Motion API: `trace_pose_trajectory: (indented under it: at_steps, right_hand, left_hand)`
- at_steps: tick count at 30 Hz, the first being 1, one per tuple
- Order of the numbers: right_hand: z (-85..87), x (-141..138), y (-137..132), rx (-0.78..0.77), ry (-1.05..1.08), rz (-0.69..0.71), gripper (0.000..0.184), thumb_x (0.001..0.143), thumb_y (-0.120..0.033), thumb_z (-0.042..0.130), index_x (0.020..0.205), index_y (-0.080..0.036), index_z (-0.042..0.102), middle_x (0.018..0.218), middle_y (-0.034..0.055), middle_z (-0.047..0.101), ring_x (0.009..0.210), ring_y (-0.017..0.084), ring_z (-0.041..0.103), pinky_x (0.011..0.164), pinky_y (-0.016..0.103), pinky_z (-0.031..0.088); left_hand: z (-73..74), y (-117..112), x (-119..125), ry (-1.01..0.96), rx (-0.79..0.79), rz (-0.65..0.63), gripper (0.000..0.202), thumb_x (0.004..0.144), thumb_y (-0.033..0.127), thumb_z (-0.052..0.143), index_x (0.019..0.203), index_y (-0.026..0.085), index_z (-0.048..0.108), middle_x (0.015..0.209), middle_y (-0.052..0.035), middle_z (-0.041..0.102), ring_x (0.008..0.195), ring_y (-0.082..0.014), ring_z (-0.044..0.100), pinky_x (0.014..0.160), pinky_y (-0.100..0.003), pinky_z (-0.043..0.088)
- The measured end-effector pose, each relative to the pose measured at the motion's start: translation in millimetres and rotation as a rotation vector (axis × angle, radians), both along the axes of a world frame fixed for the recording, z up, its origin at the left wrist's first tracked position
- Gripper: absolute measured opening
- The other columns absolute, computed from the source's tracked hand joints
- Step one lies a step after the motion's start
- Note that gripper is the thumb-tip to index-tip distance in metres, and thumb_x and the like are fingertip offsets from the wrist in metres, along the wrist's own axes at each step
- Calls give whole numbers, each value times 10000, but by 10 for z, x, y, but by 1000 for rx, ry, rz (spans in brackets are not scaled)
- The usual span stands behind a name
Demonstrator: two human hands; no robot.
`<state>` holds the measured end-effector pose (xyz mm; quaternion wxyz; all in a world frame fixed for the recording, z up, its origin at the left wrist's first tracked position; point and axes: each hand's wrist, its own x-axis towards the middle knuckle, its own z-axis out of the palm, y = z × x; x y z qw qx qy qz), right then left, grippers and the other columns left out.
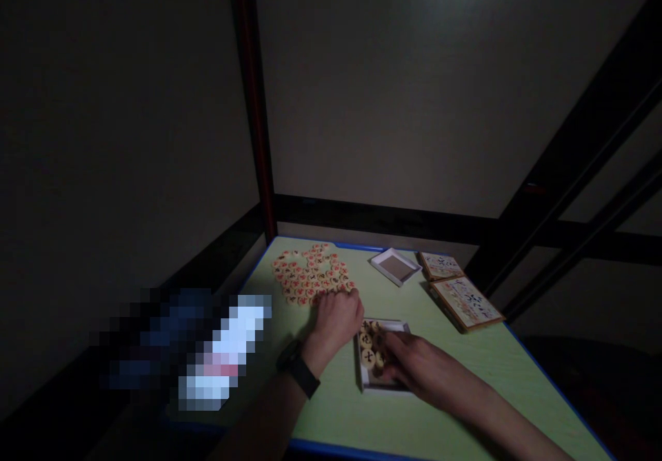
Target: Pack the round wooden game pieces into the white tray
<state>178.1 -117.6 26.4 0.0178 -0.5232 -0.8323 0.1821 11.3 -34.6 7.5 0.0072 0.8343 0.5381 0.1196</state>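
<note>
Two hands [338,314] [416,359], two trays [396,267] [381,382], dozens of discs [368,358]

Near strip: open green table [393,423] below the tray [385,391], between the forearms.
Tray: low rim all round; round pieces [367,358] crowd its left side, the right hand [414,361] covers its right.
Far left: closely spread discs [305,276], the left hand [338,313] over their near edge.
Middle lane: bare surface between discs and shallow lid [396,268].
Right flank: two boxes [468,302] in a row; open surface between them and the right forearm.
Far end: wall [383,103].
</note>
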Motion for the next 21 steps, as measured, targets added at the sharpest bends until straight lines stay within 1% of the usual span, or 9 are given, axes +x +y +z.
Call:
trace_pose_trajectory:
  at_steps: [4, 6, 7, 9, 11, 14, 17, 19, 21]
  right_hand:
    - [69, 57, -28, 33, 9, 3, 169, 888, -180, 576, 1055, -173, 548, 949, 93, 682, 845, 205, 643, 708, 270, 444]
    - [156, 94, 30, 97, 29, 23, 82, 932, -223, 533, 986, -168, 562, 920, 96, 682, 794, 199, 634, 681, 273, 439]
    - [209, 101, 97, 140, 47, 36, 95, 952, -238, 507, 952, -166, 569, 899, 95, 681, 769, 195, 628, 668, 273, 435]
    - [313, 70, 321, 234, 98, 65, 148, 971, -240, 478, 914, -160, 589, 864, 91, 684, 741, 188, 620, 662, 272, 428]
    - [383, -40, 653, 301, 188, 116, 150, 959, -205, 491, 915, -155, 625, 837, 75, 696, 741, 175, 629, 681, 259, 428]
    - [387, -341, 1231, 341, 269, 149, 161, 929, -148, 518, 930, -144, 680, 869, 72, 724, 770, 161, 644, 708, 237, 428]
    - [307, -691, 1688, 273, 131, 172, 262, 858, -64, 546, 1047, -144, 710, 1003, 84, 749, 865, 170, 666, 753, 229, 432]
    - [247, -884, 1859, 272, -21, 195, 318, 875, -99, 533, 1135, -175, 699, 1062, 79, 747, 927, 178, 672, 773, 230, 437]
    - [199, -1023, 1938, 284, -143, 198, 305, 874, -143, 533, 1116, -194, 712, 1064, 90, 747, 967, 212, 673, 771, 252, 445]
  left_hand:
    - [17, -9, -2, -11, -6, 15, 295, 948, 207, 398, 1009, 156, 682, 875, -139, 742, 833, -272, 728, 740, -379, 552]
    - [36, -16, -1, -19, -19, 27, 303, 946, 221, 402, 1011, 160, 692, 880, -139, 742, 849, -269, 724, 754, -379, 549]
    - [48, -21, 1, -22, -31, 30, 302, 941, 229, 412, 1001, 163, 700, 880, -139, 742, 857, -267, 721, 763, -377, 547]
    - [74, -30, 3, -30, -56, 28, 297, 924, 238, 433, 962, 164, 718, 882, -138, 742, 872, -261, 714, 781, -370, 539]
    - [97, -37, -1, -52, -57, 26, 295, 908, 243, 446, 920, 164, 730, 893, -131, 743, 872, -254, 707, 793, -364, 530]
    - [113, -44, -33, -129, 13, 20, 296, 901, 249, 437, 877, 172, 722, 885, -110, 739, 838, -246, 697, 782, -362, 513]
    - [98, -47, -85, -208, 126, -33, 242, 866, 255, 465, 828, 180, 692, 819, -103, 716, 789, -245, 680, 731, -350, 493]
    - [71, -48, -112, -244, 197, -84, 197, 831, 256, 493, 786, 185, 670, 769, -103, 694, 757, -240, 666, 694, -339, 478]
    - [38, -47, -122, -274, 249, -126, 170, 809, 253, 505, 749, 191, 652, 733, -98, 674, 732, -235, 653, 668, -335, 466]
